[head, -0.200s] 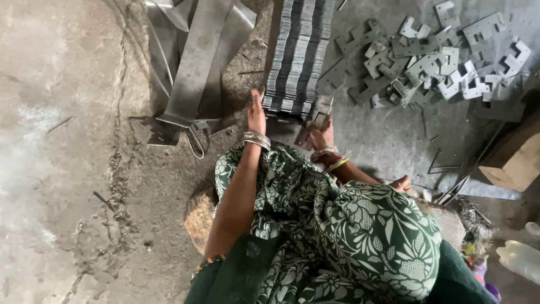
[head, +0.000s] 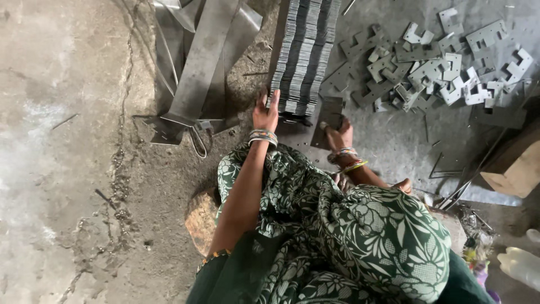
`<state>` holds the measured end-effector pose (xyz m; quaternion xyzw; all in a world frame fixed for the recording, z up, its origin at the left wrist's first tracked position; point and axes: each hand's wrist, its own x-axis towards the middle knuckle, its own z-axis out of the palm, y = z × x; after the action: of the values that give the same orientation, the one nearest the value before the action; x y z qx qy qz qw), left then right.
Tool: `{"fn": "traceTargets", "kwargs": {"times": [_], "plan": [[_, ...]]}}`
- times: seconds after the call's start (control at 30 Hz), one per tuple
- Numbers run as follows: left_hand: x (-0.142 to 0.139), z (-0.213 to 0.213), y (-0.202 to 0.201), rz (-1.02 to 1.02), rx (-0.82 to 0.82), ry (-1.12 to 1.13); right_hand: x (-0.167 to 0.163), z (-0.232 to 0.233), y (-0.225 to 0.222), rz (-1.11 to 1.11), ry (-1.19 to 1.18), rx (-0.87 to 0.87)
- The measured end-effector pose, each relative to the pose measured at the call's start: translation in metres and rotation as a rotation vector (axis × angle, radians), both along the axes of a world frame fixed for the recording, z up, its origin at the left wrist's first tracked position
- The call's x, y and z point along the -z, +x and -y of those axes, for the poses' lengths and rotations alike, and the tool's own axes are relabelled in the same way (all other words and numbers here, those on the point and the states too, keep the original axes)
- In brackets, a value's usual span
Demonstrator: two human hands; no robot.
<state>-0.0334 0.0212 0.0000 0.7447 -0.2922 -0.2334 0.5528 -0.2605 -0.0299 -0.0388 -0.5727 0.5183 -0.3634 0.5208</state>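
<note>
The person sits low over a concrete floor [head: 67, 112], both arms stretched forward. The left hand [head: 265, 115] rests against the near end of a long stack of thin metal plates [head: 304, 50], which lie packed on edge in rows running away from the body. Its fingers are spread apart and pressed flat to the stack's near left corner; they grip nothing. The right hand [head: 339, 135] is just beside the stack's near right corner, fingers closed on the lower edge of a single flat grey plate [head: 328, 115]. That plate lies on the floor, touching the foot of the stack. Both wrists carry bangles.

To the right of the stack, well apart from the hands, a loose heap of notched metal cut-outs [head: 444, 67] is scattered over the floor. To the left, several long sheet-metal strips [head: 202, 62] lie overlapping, their near ends close to the left hand. A wooden block [head: 514, 166] sits at the right edge, with thin metal rods beside it. A clear plastic bottle [head: 520, 266] lies at the lower right. The person's lap is covered by green floral cloth [head: 360, 236].
</note>
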Motion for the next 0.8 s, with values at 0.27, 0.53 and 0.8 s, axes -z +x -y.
{"fn": "traceTargets", "kwargs": {"times": [0.27,0.53,0.8], "plan": [[-0.009,0.014,0.000,0.053,-0.134,0.320,-0.065,0.023,0.019,-0.413,-0.574,-0.145],[-0.010,0.007,-0.003,0.191,-0.170,0.202,-0.081,0.028,0.060,-0.819,-0.636,-0.528],[-0.003,0.006,-0.010,0.066,-0.091,0.212,-0.064,0.046,0.048,-0.660,-0.650,-0.383]]}}
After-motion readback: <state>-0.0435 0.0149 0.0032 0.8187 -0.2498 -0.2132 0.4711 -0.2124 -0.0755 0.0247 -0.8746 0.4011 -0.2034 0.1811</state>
